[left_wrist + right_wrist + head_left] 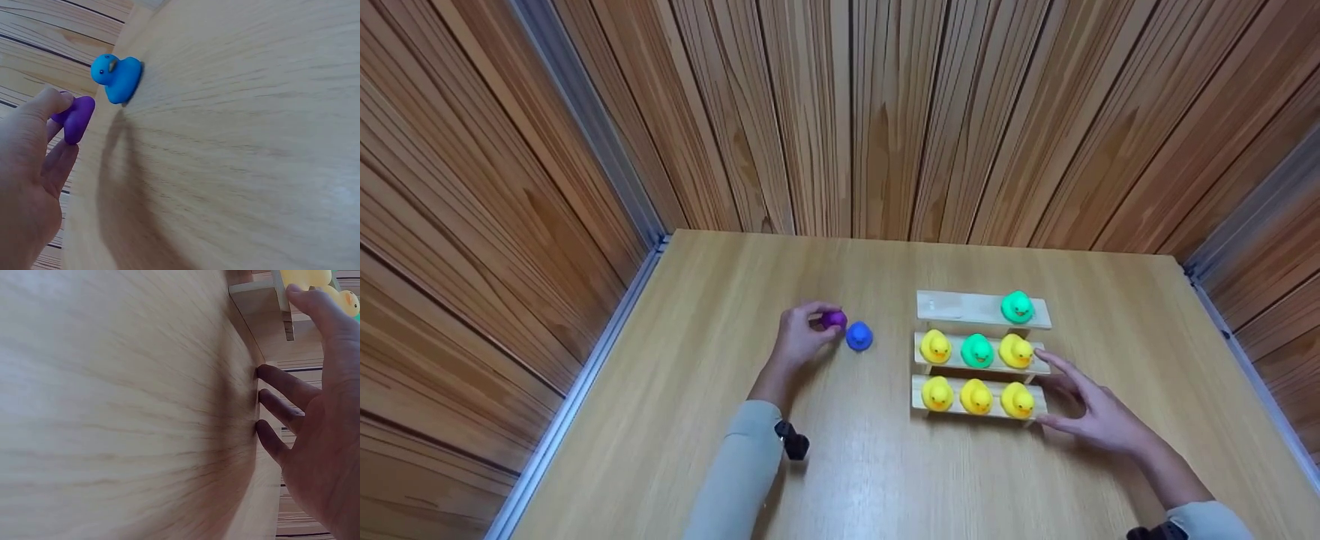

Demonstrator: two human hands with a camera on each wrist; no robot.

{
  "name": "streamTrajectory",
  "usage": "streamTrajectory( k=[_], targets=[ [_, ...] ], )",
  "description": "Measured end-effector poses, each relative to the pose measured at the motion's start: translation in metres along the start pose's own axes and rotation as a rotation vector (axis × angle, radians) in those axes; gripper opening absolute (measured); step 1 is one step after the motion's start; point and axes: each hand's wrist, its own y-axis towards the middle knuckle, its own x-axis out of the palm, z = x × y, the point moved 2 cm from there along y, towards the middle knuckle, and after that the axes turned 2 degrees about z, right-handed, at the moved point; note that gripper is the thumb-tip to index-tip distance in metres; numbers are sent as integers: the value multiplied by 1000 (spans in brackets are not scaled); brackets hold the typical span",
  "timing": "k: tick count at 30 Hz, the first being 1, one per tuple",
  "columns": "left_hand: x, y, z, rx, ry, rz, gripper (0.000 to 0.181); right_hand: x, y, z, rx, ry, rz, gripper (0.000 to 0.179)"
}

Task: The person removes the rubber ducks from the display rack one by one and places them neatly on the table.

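Observation:
My left hand pinches a purple rubber duck between thumb and fingers, and in the left wrist view it appears lifted off the table. Just right of it a blue rubber duck sits on the tabletop. A three-step wooden rack stands further right. Its two lower steps carry yellow ducks and one green duck; the top step has another green duck at its right end. My right hand, fingers spread, is at the rack's right side, holding nothing; whether its thumb touches is unclear.
The wooden tabletop ends at plank-patterned walls behind and on both sides. Metal rails run along the side edges. A dark device is strapped to each wrist, the left one over a pale sleeve.

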Motion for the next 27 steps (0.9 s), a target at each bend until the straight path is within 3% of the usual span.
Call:
streamTrajectory(
  k=[11, 27],
  targets=[
    [6, -4, -10, -18, 33, -7, 29, 1, 0, 3, -29, 13, 14, 96],
    [6, -9, -19, -19, 43, -9, 31, 1, 0, 1, 3, 11, -9, 97]
  ],
)
